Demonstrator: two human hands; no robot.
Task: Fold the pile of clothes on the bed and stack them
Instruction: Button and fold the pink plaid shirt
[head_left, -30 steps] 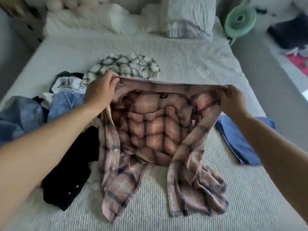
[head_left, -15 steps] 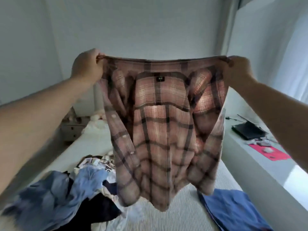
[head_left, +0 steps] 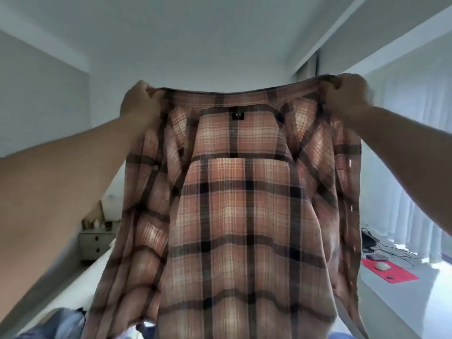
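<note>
A pink and brown plaid shirt (head_left: 244, 204) hangs spread out high in front of me, its inside and black neck label facing me. My left hand (head_left: 140, 102) grips the shirt's top edge at one shoulder, and my right hand (head_left: 347, 94) grips the other shoulder. Both arms are raised. The shirt hides most of the bed (head_left: 80, 285). A bit of the clothes pile (head_left: 61, 324), blue fabric, shows at the bottom left.
A grey bedside drawer unit (head_left: 96, 243) stands by the wall at left. On the right, a ledge holds a red mat (head_left: 389, 271) with a white mouse and cables. Pale curtains (head_left: 415, 167) cover the window on the right.
Both hands have lifted the plaid shirt from the bed up to head height, and my view has tilted up toward the ceiling. The shirt now hangs free and fills the view.
</note>
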